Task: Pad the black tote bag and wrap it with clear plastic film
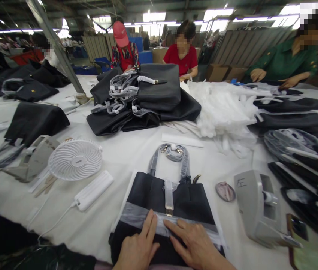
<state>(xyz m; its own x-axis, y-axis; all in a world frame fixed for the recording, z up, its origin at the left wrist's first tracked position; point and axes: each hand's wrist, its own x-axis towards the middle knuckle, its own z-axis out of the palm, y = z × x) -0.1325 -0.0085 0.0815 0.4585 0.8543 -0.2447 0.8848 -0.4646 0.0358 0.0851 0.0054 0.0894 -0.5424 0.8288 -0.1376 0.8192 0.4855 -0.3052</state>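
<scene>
A black handbag [144,187] lies flat in front of me, its wrapped handles [185,165] pointing away. A translucent strip of film [132,215] runs across its front, below a gold-coloured clasp [169,212] on a wrapped strap tab [169,193]. My left hand [139,242] rests on the strip left of the middle, fingers stretched out. To its right, my right hand [194,240] lies on the same strip with fingers extended and slightly spread. Both hands touch the bag, and neither grips anything. White sheet edges show at the bag's sides.
A white fan [76,159], power bank [94,190] and tape dispenser [35,157] stand left. Another dispenser [253,206], tape roll [225,191] and phone [307,243] lie right. Beyond are piled black bags [159,86] and white plastic [223,105]. Several co-workers sit across the table.
</scene>
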